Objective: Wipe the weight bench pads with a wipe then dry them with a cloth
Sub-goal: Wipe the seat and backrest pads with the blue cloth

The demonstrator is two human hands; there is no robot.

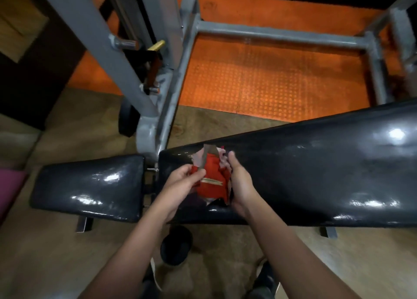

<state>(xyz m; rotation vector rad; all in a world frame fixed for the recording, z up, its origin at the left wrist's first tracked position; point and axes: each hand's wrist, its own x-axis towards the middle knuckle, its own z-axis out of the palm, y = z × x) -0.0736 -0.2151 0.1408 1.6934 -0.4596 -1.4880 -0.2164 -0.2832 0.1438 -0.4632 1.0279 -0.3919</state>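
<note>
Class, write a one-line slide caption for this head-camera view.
Both hands, left and right, open a red wipe packet above the black bench pad.

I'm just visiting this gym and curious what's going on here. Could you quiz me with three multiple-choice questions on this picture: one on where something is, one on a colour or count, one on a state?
1. Where is the red packet?
A. on the orange floor
B. held over the long back pad
C. on the short seat pad

2. How many black pads show?
A. two
B. three
C. four

3. The packet's flap is:
A. sealed flat
B. peeled up
C. torn off

Answers: 1 B, the left hand and right hand grip it above that pad. 2 A, one short, one long. 3 B, the grey flap stands up at the top.
</note>
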